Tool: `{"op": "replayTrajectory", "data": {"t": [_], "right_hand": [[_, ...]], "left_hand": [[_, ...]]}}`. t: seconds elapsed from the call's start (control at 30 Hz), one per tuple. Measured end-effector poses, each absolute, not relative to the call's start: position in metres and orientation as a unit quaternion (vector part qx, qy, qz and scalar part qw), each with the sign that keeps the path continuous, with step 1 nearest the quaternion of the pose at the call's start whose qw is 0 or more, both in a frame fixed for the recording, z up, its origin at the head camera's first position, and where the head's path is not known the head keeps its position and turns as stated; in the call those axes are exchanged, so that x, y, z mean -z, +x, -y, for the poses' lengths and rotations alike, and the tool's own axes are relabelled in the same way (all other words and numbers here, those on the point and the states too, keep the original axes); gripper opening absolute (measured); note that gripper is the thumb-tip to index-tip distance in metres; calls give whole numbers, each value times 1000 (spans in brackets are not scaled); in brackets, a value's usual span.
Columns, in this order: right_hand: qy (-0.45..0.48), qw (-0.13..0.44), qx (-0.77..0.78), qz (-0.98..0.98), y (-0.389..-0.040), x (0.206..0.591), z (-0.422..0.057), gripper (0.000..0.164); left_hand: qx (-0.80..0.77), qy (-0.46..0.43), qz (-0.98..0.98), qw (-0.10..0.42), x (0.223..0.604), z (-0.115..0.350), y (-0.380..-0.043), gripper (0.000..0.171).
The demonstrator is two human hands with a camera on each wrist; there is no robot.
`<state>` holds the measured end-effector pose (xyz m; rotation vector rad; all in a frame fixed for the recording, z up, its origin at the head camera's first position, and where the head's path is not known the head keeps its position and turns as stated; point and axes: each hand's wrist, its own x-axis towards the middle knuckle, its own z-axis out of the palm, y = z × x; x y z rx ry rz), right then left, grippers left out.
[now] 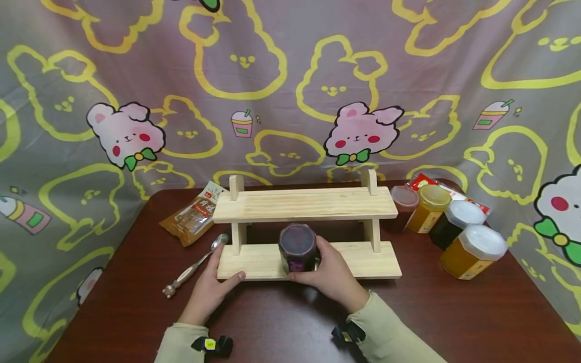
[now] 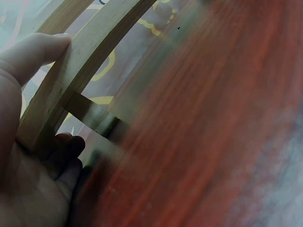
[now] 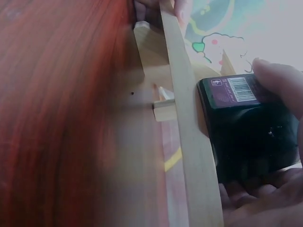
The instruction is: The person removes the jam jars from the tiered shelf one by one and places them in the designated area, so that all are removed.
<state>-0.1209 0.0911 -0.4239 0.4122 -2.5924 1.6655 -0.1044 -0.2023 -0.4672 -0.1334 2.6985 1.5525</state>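
A small two-tier wooden shelf (image 1: 304, 204) stands in the middle of the table. My left hand (image 1: 211, 287) holds the left end of its lower board (image 1: 260, 262); in the left wrist view the thumb (image 2: 45, 49) lies on one side of the board and curled fingers show on the other. With thumb and fingers around its sides, my right hand (image 1: 336, 275) grips a dark, faceted jar at the middle of that board. The jar (image 3: 251, 137) carries a purple label with a barcode, close against the board's front edge in the right wrist view.
On the right stand several lidded jars: a dark reddish one (image 1: 404, 201), two amber ones, and a black one (image 1: 456, 224) with a white lid. A red packet (image 1: 422, 180) lies behind them. Left of the shelf lie a brown food packet (image 1: 192, 217) and a spoon (image 1: 186, 275).
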Motion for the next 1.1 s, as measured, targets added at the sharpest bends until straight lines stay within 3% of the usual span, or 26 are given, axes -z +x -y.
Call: {"op": "replayTrajectory", "data": {"t": [0.7, 1.1], "right_hand": [[61, 52, -578, 812, -106, 422, -133, 82], [66, 96, -565, 817, -106, 407, -163, 83]], "left_hand": [[-488, -42, -872, 13, 467, 202, -104, 103], [-485, -38, -873, 12, 467, 202, -105, 103]]}}
